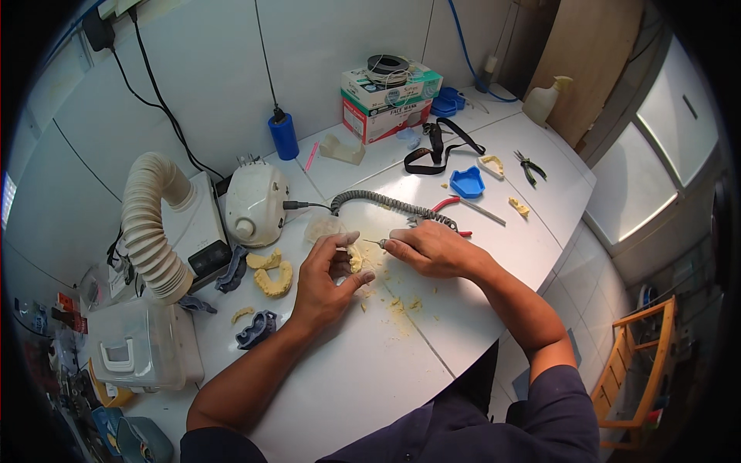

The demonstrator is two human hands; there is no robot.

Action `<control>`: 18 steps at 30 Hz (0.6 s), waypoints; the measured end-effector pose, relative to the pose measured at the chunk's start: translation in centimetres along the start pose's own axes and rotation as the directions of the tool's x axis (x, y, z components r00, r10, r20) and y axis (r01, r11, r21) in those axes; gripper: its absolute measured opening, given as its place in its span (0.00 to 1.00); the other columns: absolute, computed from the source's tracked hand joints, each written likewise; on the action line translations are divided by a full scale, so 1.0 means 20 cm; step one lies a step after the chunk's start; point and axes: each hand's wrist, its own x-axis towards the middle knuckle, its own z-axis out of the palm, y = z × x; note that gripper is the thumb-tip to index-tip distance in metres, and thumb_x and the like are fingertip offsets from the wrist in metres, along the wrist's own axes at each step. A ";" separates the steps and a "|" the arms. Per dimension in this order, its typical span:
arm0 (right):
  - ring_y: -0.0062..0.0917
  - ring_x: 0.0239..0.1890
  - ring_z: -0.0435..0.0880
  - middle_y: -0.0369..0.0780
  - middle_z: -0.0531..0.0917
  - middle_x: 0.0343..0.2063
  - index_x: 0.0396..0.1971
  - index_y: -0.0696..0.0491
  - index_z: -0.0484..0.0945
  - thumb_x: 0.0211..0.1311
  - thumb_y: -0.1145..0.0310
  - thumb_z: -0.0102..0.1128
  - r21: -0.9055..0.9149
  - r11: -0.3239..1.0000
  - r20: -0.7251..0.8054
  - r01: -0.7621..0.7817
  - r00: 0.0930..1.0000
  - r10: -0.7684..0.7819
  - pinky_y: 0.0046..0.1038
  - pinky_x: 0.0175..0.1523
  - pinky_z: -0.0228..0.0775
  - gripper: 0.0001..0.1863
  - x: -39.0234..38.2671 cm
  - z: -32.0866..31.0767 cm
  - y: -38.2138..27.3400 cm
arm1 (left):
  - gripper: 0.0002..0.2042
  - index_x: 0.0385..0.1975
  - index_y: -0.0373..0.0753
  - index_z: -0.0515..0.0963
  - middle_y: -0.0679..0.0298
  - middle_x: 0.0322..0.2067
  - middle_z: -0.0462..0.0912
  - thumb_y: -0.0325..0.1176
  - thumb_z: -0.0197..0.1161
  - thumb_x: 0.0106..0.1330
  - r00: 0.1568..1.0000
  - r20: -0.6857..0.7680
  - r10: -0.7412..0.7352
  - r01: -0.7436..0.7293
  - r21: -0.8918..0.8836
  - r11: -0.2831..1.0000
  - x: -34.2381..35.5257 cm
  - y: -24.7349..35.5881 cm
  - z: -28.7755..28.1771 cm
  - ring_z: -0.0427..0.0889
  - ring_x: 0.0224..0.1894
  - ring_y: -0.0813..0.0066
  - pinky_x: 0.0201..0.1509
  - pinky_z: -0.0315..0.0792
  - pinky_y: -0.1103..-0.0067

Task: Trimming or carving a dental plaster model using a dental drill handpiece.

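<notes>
My left hand point(326, 282) grips a small pale-yellow dental cast point(356, 259) between thumb and fingers near the middle of the white worktop. Just right of it, my right hand point(429, 250) is wrapped round a rotary handpiece point(381, 243), its thin bit pointing left toward the cast. A coiled grey cord point(380, 198) runs from behind that hand to the white control unit point(255, 208). Yellow shavings point(401, 307) lie below both hands. Yellow casts point(272, 279) and grey moulds point(257, 328) sit left of my left hand.
A ribbed extraction hose point(154, 224) and clear case point(145, 347) occupy the left. Behind are mask boxes point(386, 116), a blue cylinder point(282, 136) and a black strap point(423, 166). Blue tray point(467, 182), pliers point(527, 166) and metal rod point(482, 212) lie right; a wooden chair point(631, 370) stands beyond.
</notes>
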 end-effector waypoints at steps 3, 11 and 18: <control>0.51 0.32 0.84 0.53 0.83 0.25 0.35 0.56 0.84 0.85 0.45 0.45 0.031 0.999 0.001 0.010 1.000 -0.010 0.50 0.43 0.73 0.30 -0.01 0.00 0.01 | 0.31 0.66 0.33 0.75 0.57 0.56 0.79 0.27 0.79 0.64 0.999 -0.050 -0.008 0.007 -0.018 1.000 0.00 -0.03 0.00 0.85 0.52 0.70 0.58 0.83 0.75; 0.48 0.29 0.82 0.49 0.80 0.22 0.33 0.54 0.79 0.83 0.48 0.51 -0.150 0.987 -0.149 0.058 0.986 -0.081 0.48 0.39 0.71 0.24 -0.13 0.07 -0.01 | 0.31 0.69 0.30 0.69 0.54 0.61 0.78 0.19 0.74 0.66 1.000 0.009 0.006 -0.006 -0.043 0.999 -0.01 -0.01 0.02 0.82 0.62 0.68 0.69 0.79 0.73; 0.49 0.28 0.84 0.48 0.81 0.21 0.34 0.53 0.79 0.81 0.46 0.54 -0.248 0.967 -0.128 0.066 0.987 -0.100 0.49 0.37 0.72 0.25 -0.13 0.08 -0.03 | 0.28 0.66 0.30 0.69 0.51 0.56 0.80 0.17 0.72 0.67 1.000 0.012 -0.010 0.011 -0.092 0.996 -0.02 -0.03 0.03 0.84 0.62 0.66 0.70 0.78 0.73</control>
